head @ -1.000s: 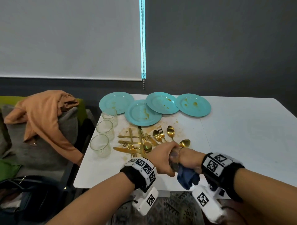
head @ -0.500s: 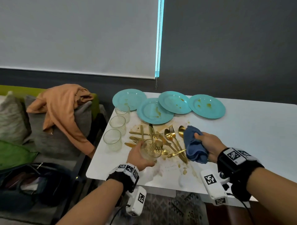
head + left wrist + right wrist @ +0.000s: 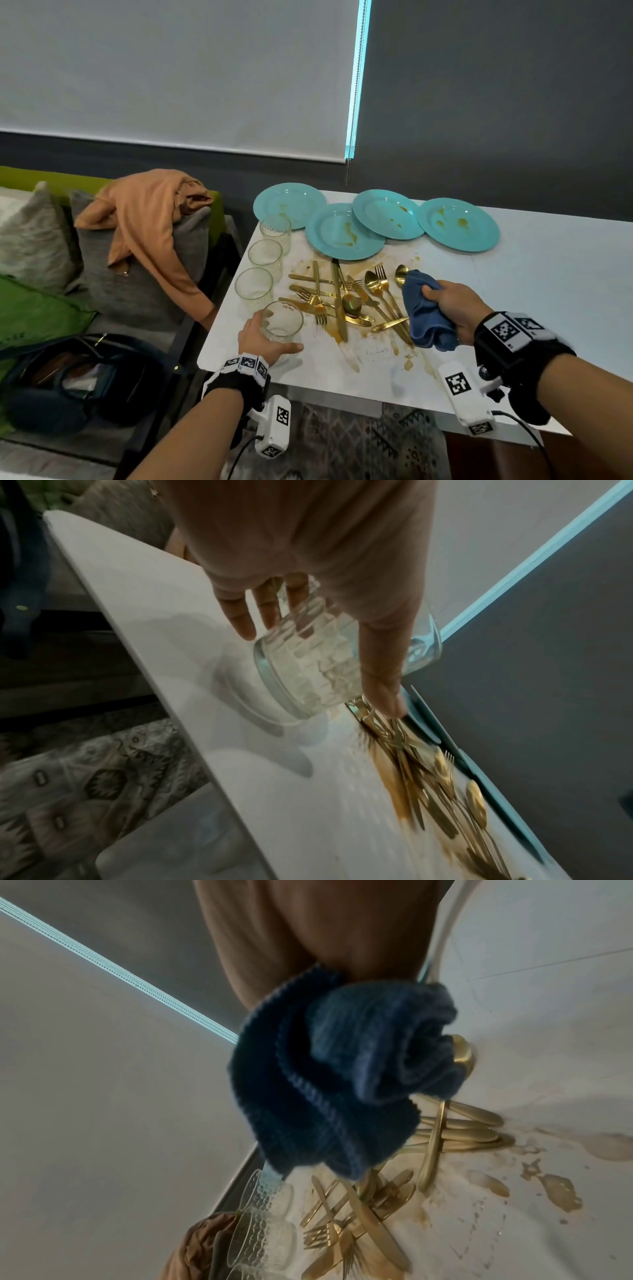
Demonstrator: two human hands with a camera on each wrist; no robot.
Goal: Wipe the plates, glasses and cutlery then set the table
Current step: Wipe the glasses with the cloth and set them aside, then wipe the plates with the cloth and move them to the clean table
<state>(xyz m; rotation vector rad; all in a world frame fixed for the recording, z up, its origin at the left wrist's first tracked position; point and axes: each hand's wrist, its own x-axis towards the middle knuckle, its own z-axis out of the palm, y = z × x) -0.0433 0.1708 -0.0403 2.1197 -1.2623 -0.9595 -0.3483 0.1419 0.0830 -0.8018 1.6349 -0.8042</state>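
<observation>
My left hand (image 3: 262,337) grips a clear ribbed glass tumbler (image 3: 283,321) at seven o'clock of the gold cutlery pile (image 3: 346,299); my right hand (image 3: 457,310) clutches a bunched blue cloth (image 3: 424,313) at three o'clock.

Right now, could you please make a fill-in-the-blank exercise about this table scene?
1. The left hand holds a ____.
2. The right hand grips a cloth of ____ colour.
3. The number of teal plates on the table is ____.
4. The cutlery is of ____ colour.

Missing words: glass; blue; four; gold
</observation>
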